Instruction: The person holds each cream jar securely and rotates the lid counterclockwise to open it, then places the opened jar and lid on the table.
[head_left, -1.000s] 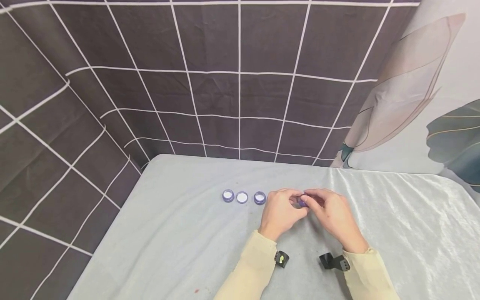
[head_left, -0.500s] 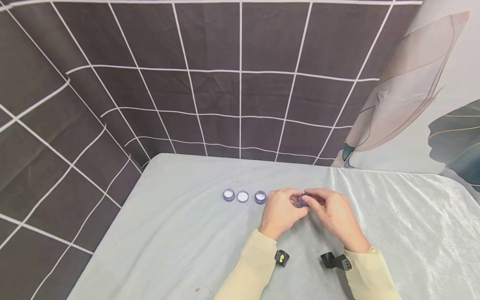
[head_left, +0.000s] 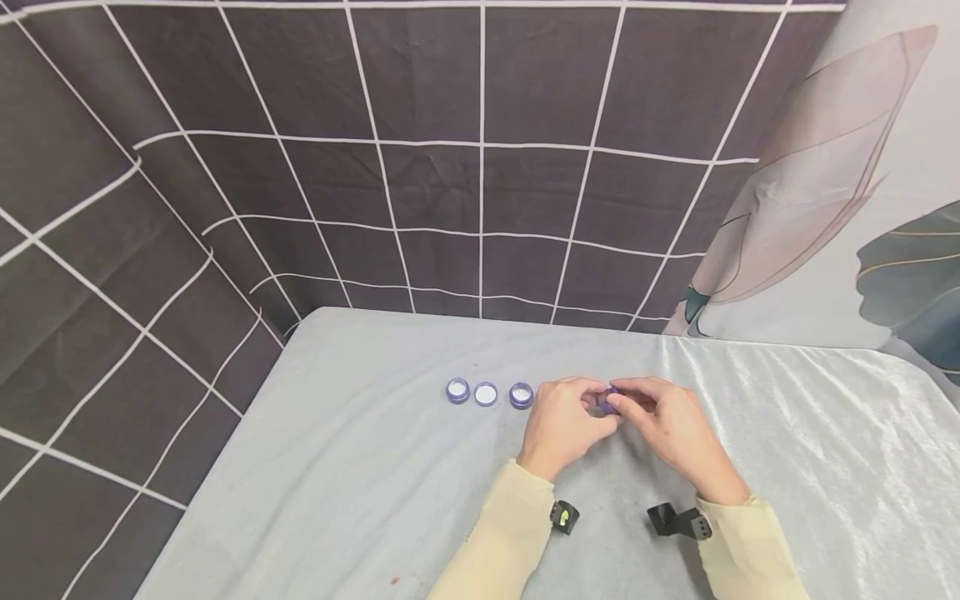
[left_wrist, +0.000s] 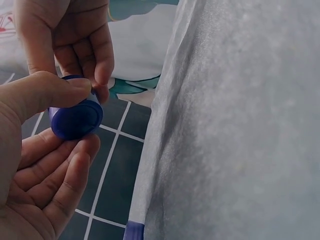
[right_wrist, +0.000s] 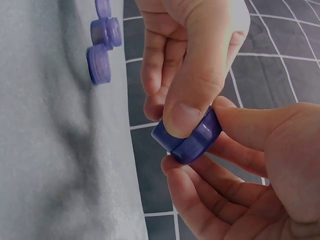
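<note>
A small purple round jar (head_left: pixel 606 403) is held just above the pale tablecloth (head_left: pixel 360 467), between both hands. My left hand (head_left: pixel 566 419) grips it with the thumb on top and the fingers underneath; the left wrist view shows the jar (left_wrist: pixel 76 119) end-on in the left hand (left_wrist: pixel 45 150). My right hand (head_left: pixel 663 423) pinches the jar's other end. In the right wrist view a seam runs round the jar (right_wrist: pixel 192 137); the right hand (right_wrist: pixel 260 150) holds it from below and the left hand (right_wrist: pixel 192 65) presses its thumb on it.
Three small round purple pots stand in a row left of the hands: one (head_left: pixel 457 391), a white-topped one (head_left: pixel 485 393) and one (head_left: pixel 521 395) nearest my left hand. A dark grid-patterned cloth (head_left: pixel 420 167) hangs behind and to the left, a leaf-print cloth (head_left: pixel 862 183) at right.
Both hands keep their hold on the small purple jar in the same spot. The right forearm has drifted slightly to the right.
</note>
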